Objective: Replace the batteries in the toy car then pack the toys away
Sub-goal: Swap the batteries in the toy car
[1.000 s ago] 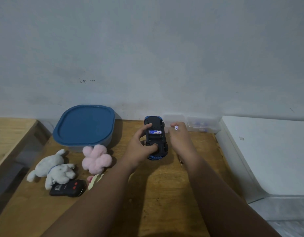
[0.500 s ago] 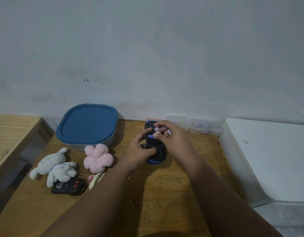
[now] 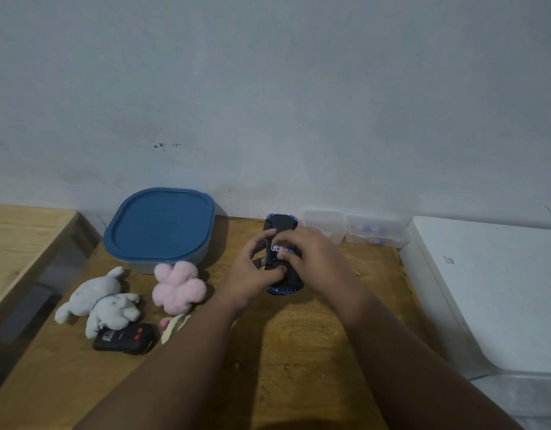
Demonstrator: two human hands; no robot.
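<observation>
The toy car (image 3: pixel 279 224) lies belly-up on the wooden table (image 3: pixel 299 352), just right of the blue-lidded tub (image 3: pixel 161 225), its black underside facing the ceiling; both hands are on it. The left hand (image 3: pixel 250 276) has thumb and fingers curled round the car's near flank, steadying it; the right hand (image 3: pixel 317 259) is hunched over the middle, fingertips bent down on a small battery (image 3: pixel 279 248) at the open compartment. Whether that battery is seated or only half in, I cannot tell from here.

The car looks a light, hard plastic shell, stiff enough to be clamped by its sides (the wheels would roll under a grip, so the flanks are the better hold); the battery is smooth and round, likely to slip, best nipped by its barrel and pushed end-first against the spring.

In front of the tub lie a pink plush (image 3: pixel 178 287) and a white plush (image 3: pixel 97 302), with a black remote (image 3: pixel 125 336) farther out in front; well right of the tub, against the wall, sit two clear little boxes (image 3: pixel 376 232) — packing, I'd judge, is not yet begun.
</observation>
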